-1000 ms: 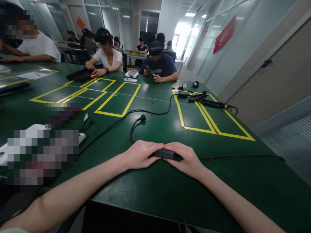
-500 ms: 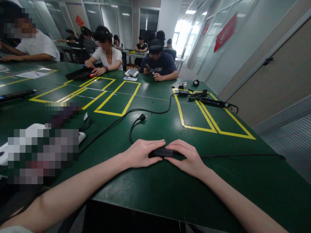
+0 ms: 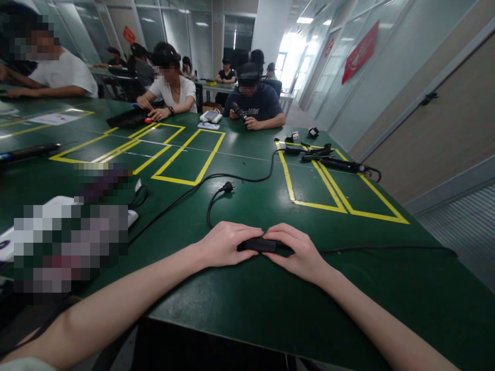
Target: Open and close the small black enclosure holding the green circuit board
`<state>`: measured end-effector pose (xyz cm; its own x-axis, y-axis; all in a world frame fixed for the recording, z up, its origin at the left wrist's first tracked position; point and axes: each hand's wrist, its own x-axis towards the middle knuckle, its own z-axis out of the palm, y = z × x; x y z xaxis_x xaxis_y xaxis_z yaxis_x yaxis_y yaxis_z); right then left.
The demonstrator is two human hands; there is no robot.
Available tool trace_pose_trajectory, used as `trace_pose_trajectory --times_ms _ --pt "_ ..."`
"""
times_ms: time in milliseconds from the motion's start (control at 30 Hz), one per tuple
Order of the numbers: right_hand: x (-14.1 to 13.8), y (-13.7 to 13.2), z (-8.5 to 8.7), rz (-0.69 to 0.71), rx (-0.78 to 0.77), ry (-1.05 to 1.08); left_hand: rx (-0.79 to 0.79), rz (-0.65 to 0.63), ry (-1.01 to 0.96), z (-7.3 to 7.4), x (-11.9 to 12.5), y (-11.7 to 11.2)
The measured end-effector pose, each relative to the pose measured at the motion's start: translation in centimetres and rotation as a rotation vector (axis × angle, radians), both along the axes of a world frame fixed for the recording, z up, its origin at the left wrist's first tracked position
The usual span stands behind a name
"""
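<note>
A black power adapter [image 3: 260,245] lies low at the green table top, held at both ends. My left hand [image 3: 228,243] is closed round its left end, thumb below and fingers above. My right hand [image 3: 296,249] grips its right end the same way, fingertips on its edges. Out from behind my left hand curves a short black cord [image 3: 209,210] that ends in a plug [image 3: 229,187] with its pins facing right. From the right hand's side a thin black cable [image 3: 386,247] runs off along the table to the right.
Another long black cable [image 3: 232,175] crosses the green table [image 3: 185,293]. Yellow tape outlines [image 3: 319,206] mark its surface. Black tools with a cord [image 3: 336,162] lie at the right. A white object [image 3: 58,206], partly blurred out, is at the left. People sit across the table, one holding a dark tool [image 3: 238,111].
The view has shifted very slightly. Both hands keep the same grip on the power adapter, and nothing else has visibly moved.
</note>
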<state>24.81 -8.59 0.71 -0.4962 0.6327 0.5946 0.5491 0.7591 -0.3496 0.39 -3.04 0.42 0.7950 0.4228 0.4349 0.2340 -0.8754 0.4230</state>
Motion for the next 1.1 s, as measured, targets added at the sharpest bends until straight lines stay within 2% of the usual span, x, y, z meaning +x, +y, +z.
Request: trace_pose_trajectory --times_ms 133,333,433,533,667,833,900,1000,1100 --pt "0.0 -0.1 0.0 0.009 0.021 0.01 0.029 -0.003 0.024 -0.4 0.1 0.1" --pt "0.0 -0.2 0.1 -0.013 -0.157 -0.009 0.045 0.008 0.037 -0.3 0.3 0.1" --pt "0.1 -0.1 0.1 -0.005 -0.169 0.003 0.041 0.024 0.085 -0.2 0.4 0.1" --pt "0.2 -0.1 0.2 -0.023 -0.206 0.02 0.09 0.021 0.046 -0.3 0.4 0.2" --pt "0.5 -0.4 0.9 -0.035 -0.421 0.049 0.165 0.019 -0.022 -0.5 0.3 0.3" --pt "0.9 -0.5 1.4 0.038 -0.883 0.257 0.172 0.034 -0.024 -0.3 0.3 0.3" --pt "1.4 -0.2 1.3 0.05 -1.0 0.321 0.15 0.041 -0.029 -0.1 0.2 0.4" --pt "3.0 0.5 1.3 0.035 -1.029 0.382 0.163 0.069 -0.061 0.2 0.0 0.7" --pt "5.4 1.1 1.7 -0.05 -0.984 0.506 0.225 0.13 -0.119 0.6 -0.4 1.0"
